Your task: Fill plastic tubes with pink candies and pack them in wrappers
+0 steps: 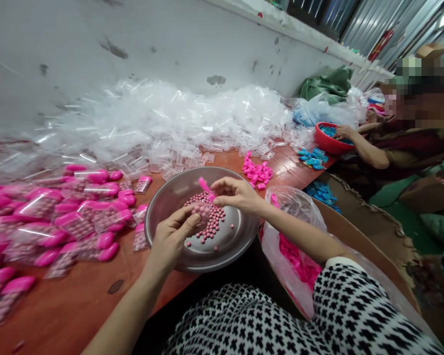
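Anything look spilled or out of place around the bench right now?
Two small things: a stray pink fragment lies alone on the red-brown tabletop, apart from the filled clear bags, and a few pink beads sit apart from the main pile in the round steel bowl. Neither looks serious.

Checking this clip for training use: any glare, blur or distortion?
Head view: glare shines on the steel bowl and the plastic bags; the wide lens distorts the wall; the left hand and right hand look fairly sharp.
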{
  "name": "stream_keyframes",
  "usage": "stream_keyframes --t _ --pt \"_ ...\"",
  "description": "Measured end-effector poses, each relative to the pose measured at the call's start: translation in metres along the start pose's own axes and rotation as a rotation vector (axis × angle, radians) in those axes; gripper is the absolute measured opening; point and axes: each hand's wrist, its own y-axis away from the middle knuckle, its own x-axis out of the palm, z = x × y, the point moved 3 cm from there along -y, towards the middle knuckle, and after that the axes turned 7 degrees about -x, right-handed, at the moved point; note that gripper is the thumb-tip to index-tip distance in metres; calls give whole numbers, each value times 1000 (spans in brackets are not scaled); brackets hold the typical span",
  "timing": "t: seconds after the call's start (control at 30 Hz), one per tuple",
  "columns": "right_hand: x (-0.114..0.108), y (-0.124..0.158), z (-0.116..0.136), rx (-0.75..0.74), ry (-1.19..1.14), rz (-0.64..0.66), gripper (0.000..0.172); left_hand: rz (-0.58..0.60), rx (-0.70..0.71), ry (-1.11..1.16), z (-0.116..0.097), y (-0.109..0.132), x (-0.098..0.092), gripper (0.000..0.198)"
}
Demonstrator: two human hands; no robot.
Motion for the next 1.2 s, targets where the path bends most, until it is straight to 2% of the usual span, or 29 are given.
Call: stream_keyframes --t 0.07,0.1,0.2,0.27,0.5,0.63,0.77,0.83,0.93,1.0,1.03,1.1,1.2 --pt "-1 1 13 -152 153 -46 43 -31 24 -96 1 1 -2 55" --pt "1 2 19 -224 258 -19 41 -43 44 -146 0 1 -3 54" --pt "12 5 28 -386 581 161 27 -92 112 -269 -3 4 -3 50" --pt "19 9 29 -455 711 221 23 -128 148 -323 -4 6 -4 46" --pt "31 23 26 -536 923 254 23 -141 319 -465 -6 16 -3 22" --pt "29 25 19 -552 905 301 26 -111 369 -554 -9 18 3 14" --pt "20 17 25 -516 898 348 29 -141 267 -437 -6 10 3 21" --pt "18 10 36 -517 970 369 40 -90 183 -347 -2 4 3 29" --pt "24 0 55 -553 1071 559 59 53 145 -304 3 0 6 31" --pt "27 -6 63 -576 1125 681 56 81 155 -281 3 -1 6 29" --pt "28 -8 64 -576 1163 694 54 72 150 -247 3 -1 6 29" --pt "25 -11 62 -545 1249 643 56 46 121 -141 2 -1 3 31" --pt "22 -6 48 -482 1296 506 74 29 63 28 1 -3 2 38"
